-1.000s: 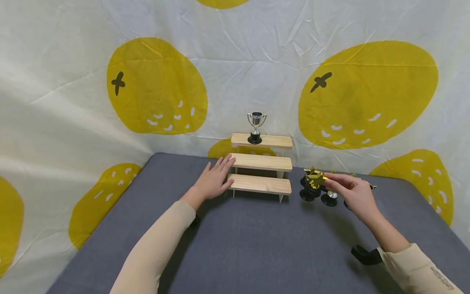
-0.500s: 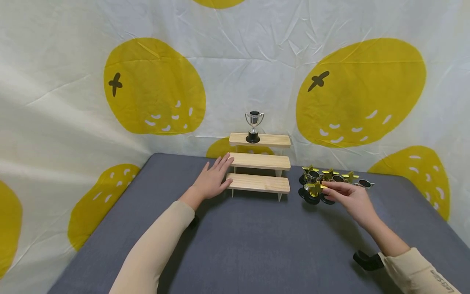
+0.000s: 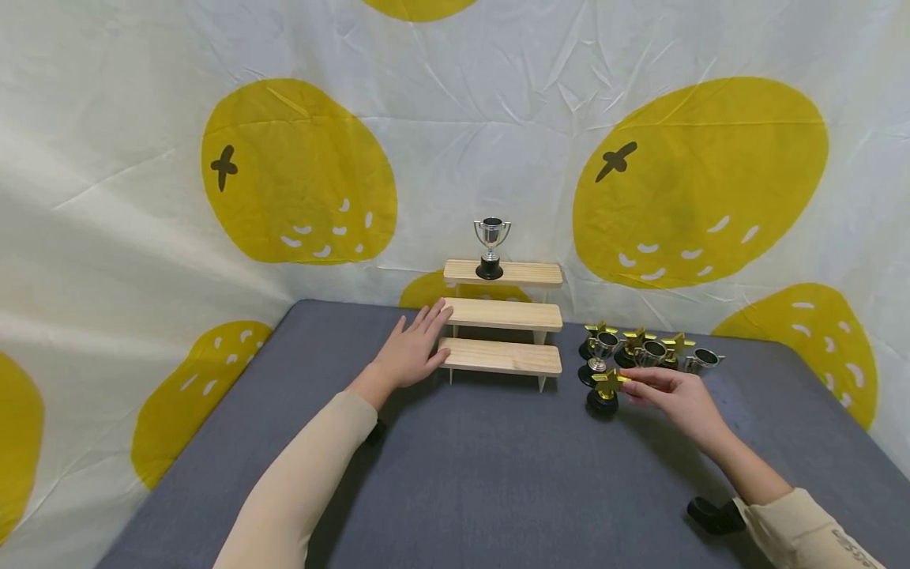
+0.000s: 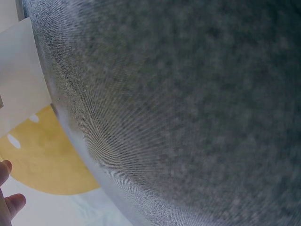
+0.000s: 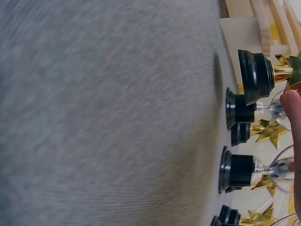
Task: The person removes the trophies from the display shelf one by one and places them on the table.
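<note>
My right hand (image 3: 678, 401) pinches a gold star trophy (image 3: 603, 403) by its star, between thumb and fingers. In the right wrist view the black base (image 5: 256, 76) of that trophy hangs apart from the cloth, tilted little if at all. My left hand (image 3: 407, 356) lies with straight fingers at the left ends of the middle and bottom steps of a three-step wooden stand (image 3: 505, 314). Left fingertips (image 4: 15, 203) show at the corner of the left wrist view. A silver cup trophy (image 3: 490, 251) with a black base stands on the top step, left of its middle.
Behind the held trophy several trophies stand close together, silver cups (image 3: 650, 354) in front of gold stars (image 3: 638, 338). Grey cloth (image 3: 469, 474) covers the table. A white curtain (image 3: 483, 158) with yellow fruit prints hangs behind the stand.
My right hand has drawn the gold star trophy toward me, away from the group, uncovering the silver cups behind it. My left hand has stayed at the stand.
</note>
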`<action>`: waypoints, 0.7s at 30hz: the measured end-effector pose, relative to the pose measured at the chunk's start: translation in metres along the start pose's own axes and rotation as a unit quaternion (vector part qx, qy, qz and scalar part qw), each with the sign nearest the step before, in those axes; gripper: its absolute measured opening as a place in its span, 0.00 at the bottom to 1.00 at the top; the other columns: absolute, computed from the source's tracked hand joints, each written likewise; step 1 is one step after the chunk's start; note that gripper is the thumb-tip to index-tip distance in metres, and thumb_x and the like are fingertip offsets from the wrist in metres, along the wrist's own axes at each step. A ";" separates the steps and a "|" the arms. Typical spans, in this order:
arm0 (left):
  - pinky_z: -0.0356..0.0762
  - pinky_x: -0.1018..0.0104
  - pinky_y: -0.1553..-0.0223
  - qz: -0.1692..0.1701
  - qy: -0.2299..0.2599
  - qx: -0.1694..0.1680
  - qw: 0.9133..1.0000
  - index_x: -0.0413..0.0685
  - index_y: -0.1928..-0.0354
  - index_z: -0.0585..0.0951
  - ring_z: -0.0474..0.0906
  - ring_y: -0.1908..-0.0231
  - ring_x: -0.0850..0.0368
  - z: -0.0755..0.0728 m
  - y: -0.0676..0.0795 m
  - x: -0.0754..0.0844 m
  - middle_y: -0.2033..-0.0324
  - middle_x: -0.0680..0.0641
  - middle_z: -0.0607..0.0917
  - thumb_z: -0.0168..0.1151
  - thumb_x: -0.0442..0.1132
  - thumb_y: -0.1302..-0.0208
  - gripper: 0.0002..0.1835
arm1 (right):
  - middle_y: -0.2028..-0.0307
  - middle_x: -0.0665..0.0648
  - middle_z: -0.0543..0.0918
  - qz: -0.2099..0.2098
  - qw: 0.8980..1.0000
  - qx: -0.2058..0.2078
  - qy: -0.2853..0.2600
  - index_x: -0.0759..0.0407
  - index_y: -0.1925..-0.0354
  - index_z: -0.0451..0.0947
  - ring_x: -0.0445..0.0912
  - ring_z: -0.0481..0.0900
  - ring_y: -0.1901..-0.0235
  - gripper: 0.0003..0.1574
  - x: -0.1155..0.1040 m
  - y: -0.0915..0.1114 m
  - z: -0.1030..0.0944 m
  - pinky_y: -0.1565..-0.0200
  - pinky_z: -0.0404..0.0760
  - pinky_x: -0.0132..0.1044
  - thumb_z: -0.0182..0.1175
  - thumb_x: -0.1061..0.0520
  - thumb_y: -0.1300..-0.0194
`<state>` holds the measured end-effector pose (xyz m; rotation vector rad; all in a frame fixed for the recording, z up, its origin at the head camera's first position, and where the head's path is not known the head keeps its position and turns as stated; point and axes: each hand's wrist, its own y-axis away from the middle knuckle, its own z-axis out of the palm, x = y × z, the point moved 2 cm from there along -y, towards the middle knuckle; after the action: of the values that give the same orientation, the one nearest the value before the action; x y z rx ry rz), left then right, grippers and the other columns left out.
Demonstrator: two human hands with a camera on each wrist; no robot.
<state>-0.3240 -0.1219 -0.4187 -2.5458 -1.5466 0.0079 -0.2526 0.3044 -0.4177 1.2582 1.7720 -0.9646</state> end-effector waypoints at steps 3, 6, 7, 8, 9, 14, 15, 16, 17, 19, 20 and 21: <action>0.48 0.34 0.27 -0.001 -0.001 -0.003 1.000 0.54 0.16 0.43 0.47 0.21 0.45 0.000 0.000 0.000 0.18 0.49 0.41 0.47 0.58 0.20 0.41 | 0.56 0.50 0.90 -0.011 1.000 -0.003 -0.005 0.78 0.43 0.79 0.43 0.90 0.60 0.21 0.004 0.001 0.000 0.58 0.86 0.35 0.62 0.62 0.26; 0.48 0.34 0.27 -0.002 -0.003 -0.005 1.000 0.54 0.16 0.43 0.47 0.21 0.45 -0.001 0.000 0.001 0.18 0.49 0.41 0.47 0.58 0.20 0.41 | 0.57 0.44 0.89 -0.032 0.999 -0.011 -0.015 0.81 0.45 0.79 0.44 0.90 0.62 0.19 0.007 0.001 0.002 0.60 0.86 0.36 0.61 0.66 0.27; 0.48 0.34 0.27 -0.002 -0.003 -0.006 1.000 0.54 0.16 0.43 0.47 0.21 0.45 -0.001 0.000 0.001 0.18 0.49 0.41 0.47 0.58 0.20 0.41 | 0.56 0.42 0.89 -0.038 0.999 -0.011 -0.020 0.82 0.45 0.78 0.44 0.90 0.62 0.19 0.008 0.001 0.003 0.60 0.87 0.37 0.61 0.67 0.27; 0.48 0.34 0.27 -0.002 -0.003 -0.007 1.000 0.54 0.16 0.43 0.47 0.21 0.45 -0.001 0.000 0.001 0.18 0.49 0.41 0.47 0.58 0.20 0.41 | 0.56 0.41 0.88 -0.042 0.999 -0.014 -0.024 0.83 0.46 0.78 0.45 0.90 0.63 0.19 0.008 0.001 0.003 0.60 0.87 0.37 0.61 0.68 0.28; 0.48 0.34 0.27 -0.002 -0.002 -0.007 1.000 0.54 0.16 0.43 0.46 0.21 0.45 -0.001 0.000 0.001 0.18 0.49 0.40 0.47 0.58 0.19 0.41 | 0.56 0.40 0.88 -0.044 0.998 -0.016 -0.028 0.83 0.46 0.78 0.45 0.90 0.63 0.18 0.009 0.001 0.003 0.60 0.87 0.37 0.61 0.68 0.28; 0.47 0.34 0.27 -0.002 0.001 -0.009 1.000 0.54 0.16 0.42 0.46 0.21 0.45 -0.002 0.001 0.003 0.18 0.48 0.41 0.47 0.57 0.19 0.41 | 0.56 0.39 0.87 -0.035 0.998 -0.030 -0.042 0.85 0.45 0.76 0.47 0.90 0.62 0.20 0.012 0.001 0.005 0.59 0.87 0.39 0.61 0.68 0.28; 0.47 0.34 0.27 -0.003 0.001 -0.011 1.000 0.54 0.16 0.42 0.46 0.21 0.45 -0.002 0.001 0.003 0.18 0.49 0.40 0.47 0.57 0.19 0.41 | 0.56 0.39 0.87 -0.031 0.998 -0.031 -0.046 0.85 0.45 0.76 0.47 0.90 0.61 0.20 0.012 0.002 0.005 0.59 0.87 0.39 0.61 0.68 0.28; 0.47 0.34 0.27 -0.002 0.003 -0.010 1.000 0.53 0.16 0.42 0.47 0.21 0.44 -0.003 0.001 0.003 0.18 0.48 0.41 0.47 0.57 0.19 0.41 | 0.56 0.39 0.87 -0.027 0.998 -0.033 -0.050 0.86 0.45 0.75 0.47 0.90 0.61 0.20 0.013 0.002 0.005 0.59 0.87 0.40 0.61 0.68 0.28; 0.47 0.34 0.27 -0.002 0.004 -0.010 1.000 0.53 0.16 0.43 0.47 0.21 0.44 -0.003 0.001 0.003 0.18 0.48 0.41 0.47 0.57 0.19 0.41 | 0.56 0.39 0.87 -0.024 0.998 -0.034 -0.053 0.86 0.45 0.75 0.47 0.90 0.61 0.21 0.013 0.002 0.005 0.58 0.87 0.40 0.61 0.68 0.28; 0.47 0.34 0.27 -0.003 0.004 -0.011 1.000 0.54 0.16 0.42 0.47 0.21 0.44 -0.003 0.001 0.003 0.18 0.48 0.40 0.47 0.57 0.19 0.41 | 0.56 0.40 0.87 -0.022 0.997 -0.034 -0.058 0.86 0.45 0.75 0.46 0.90 0.61 0.21 0.014 0.002 0.004 0.58 0.87 0.40 0.61 0.68 0.28; 0.47 0.34 0.27 -0.003 0.002 -0.010 1.000 0.54 0.16 0.42 0.47 0.21 0.44 -0.003 0.001 0.003 0.18 0.48 0.40 0.47 0.57 0.19 0.41 | 0.56 0.40 0.88 -0.022 0.997 -0.035 -0.059 0.86 0.45 0.75 0.46 0.90 0.60 0.21 0.014 0.002 0.004 0.58 0.87 0.40 0.61 0.68 0.28; 0.47 0.34 0.27 -0.002 0.001 -0.009 1.000 0.54 0.16 0.42 0.47 0.21 0.44 -0.002 0.001 0.003 0.18 0.48 0.40 0.47 0.57 0.19 0.41 | 0.56 0.40 0.88 -0.025 0.997 -0.035 -0.059 0.86 0.45 0.75 0.46 0.90 0.60 0.20 0.015 0.002 0.004 0.59 0.87 0.40 0.61 0.68 0.28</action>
<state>-0.3220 -0.1203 -0.4162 -2.5551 -1.5584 -0.0097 -0.2538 0.3070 -0.4327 1.0966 1.7363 -0.9764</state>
